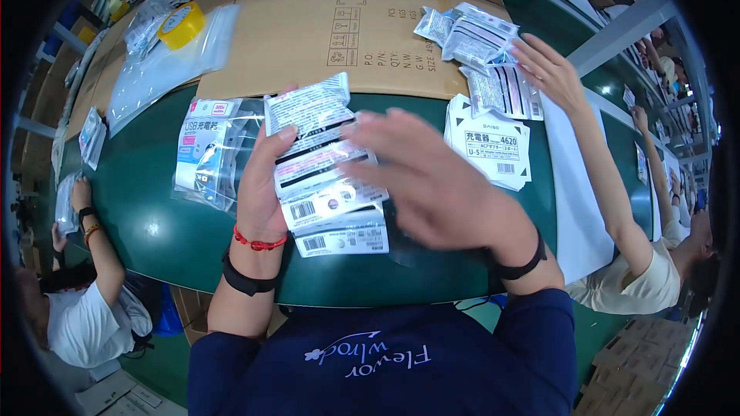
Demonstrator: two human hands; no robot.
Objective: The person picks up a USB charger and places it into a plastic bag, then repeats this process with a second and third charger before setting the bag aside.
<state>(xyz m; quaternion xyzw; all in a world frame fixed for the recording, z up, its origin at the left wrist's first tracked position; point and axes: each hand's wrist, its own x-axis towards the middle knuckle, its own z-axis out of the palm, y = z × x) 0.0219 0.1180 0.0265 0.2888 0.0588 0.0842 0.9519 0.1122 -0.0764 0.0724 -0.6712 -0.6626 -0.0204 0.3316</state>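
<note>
My left hand (263,185) is closed around a small overlapping bunch of sealed packets (327,168) with white, black and pink printing and barcodes. Its thumb lies over their left side. Blurred by motion, my right hand (439,189) is just right of the bunch, fingers stretched out and apart; whether the fingertips touch the packets I cannot tell. Left of my left hand lies a pile of clear bags (208,156) with printed charger cards inside. Beyond my right hand sits a stack of white printed labels (493,146).
A large cardboard sheet (285,31) covers the table's far side, with yellow tape (182,25) on plastic bags (166,65). A co-worker's hand (549,69) at the right touches a packet pile (478,37). Another person's hand (81,194) holds a packet at the left.
</note>
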